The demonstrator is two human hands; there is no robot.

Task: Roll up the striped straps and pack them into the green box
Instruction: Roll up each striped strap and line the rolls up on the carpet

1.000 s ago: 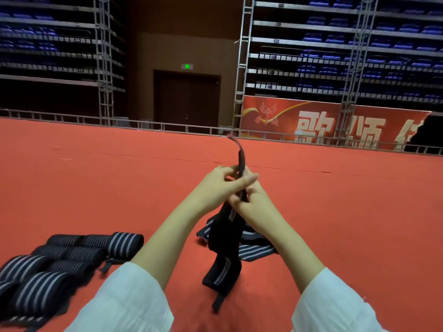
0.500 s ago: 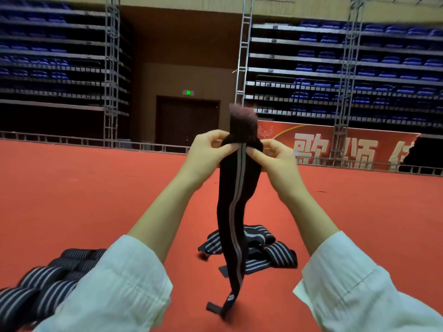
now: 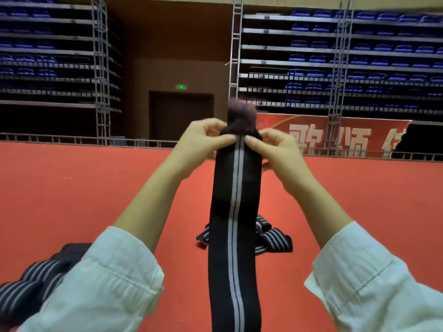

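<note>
A black strap point(image 3: 235, 212) with a white centre stripe hangs straight down in front of me, its lower end running off the bottom of the frame. My left hand point(image 3: 203, 140) and my right hand point(image 3: 275, 147) pinch its top corners, thumbs on the near face. A fuzzy dark end tab point(image 3: 241, 116) sticks up above my fingers. Loose striped straps point(image 3: 271, 238) lie in a heap on the red floor behind the hanging strap. Several rolled striped straps point(image 3: 36, 281) lie at the lower left, partly hidden by my left sleeve. No green box is in view.
Red carpet floor point(image 3: 72, 200) stretches around me to a low metal railing point(image 3: 60, 140). Beyond it stand scaffold towers, tiers of blue seats, a dark doorway and a red banner point(image 3: 347, 137) with white characters.
The strap went from bunched and edge-on at chest height to lifted up and spread flat between both hands. My view tilted upward, so the rolled straps slid toward the lower left corner.
</note>
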